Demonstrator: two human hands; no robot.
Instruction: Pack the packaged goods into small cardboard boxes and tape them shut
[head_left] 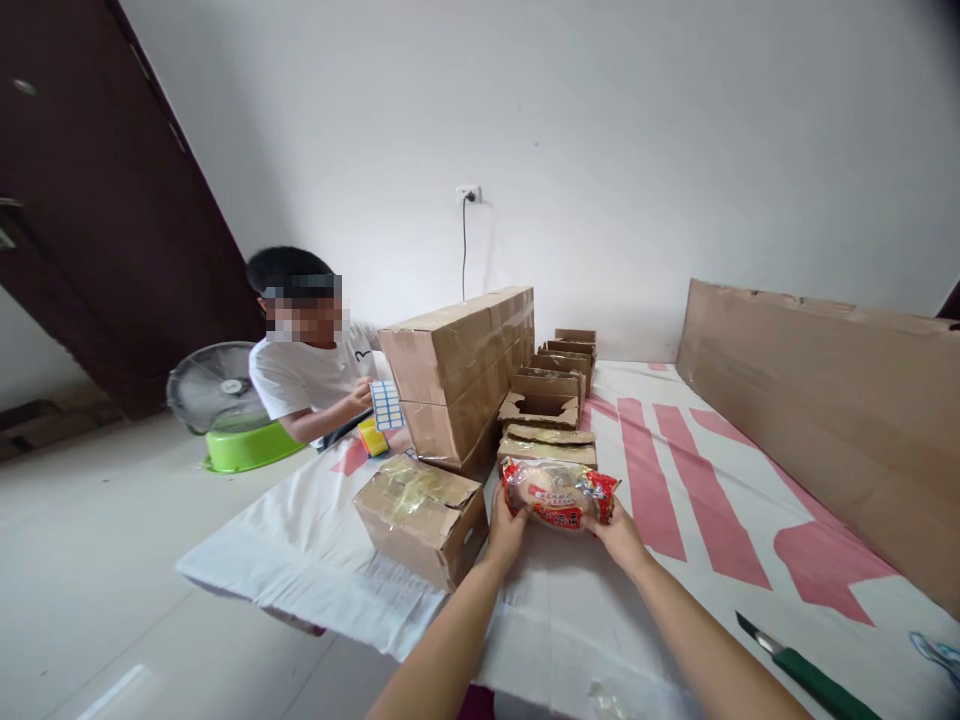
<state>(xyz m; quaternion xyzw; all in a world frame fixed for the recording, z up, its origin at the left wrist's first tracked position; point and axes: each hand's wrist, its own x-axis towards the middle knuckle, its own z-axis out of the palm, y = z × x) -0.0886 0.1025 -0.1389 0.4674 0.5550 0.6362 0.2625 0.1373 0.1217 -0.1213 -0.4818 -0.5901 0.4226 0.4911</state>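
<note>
Between my two hands is a plastic food packet [559, 494], red at its ends with a clear middle that shows pale contents. My left hand [508, 518] grips its left end and my right hand [613, 528] its right end. Just behind the packet sits a small cardboard box [547, 446]. Beyond it, an open cardboard box [541, 408] leads a row of several more. To the left of my left hand lies a taped cardboard box [420, 515].
A tall stack of taped boxes [450, 375] stands at centre-left. Across it, a person [300, 370] holds a label sheet [388, 406]. A green-handled utility knife [806, 670] lies front right. A long cardboard panel [817, 400] borders the right side. A fan [225, 385] stands on the floor.
</note>
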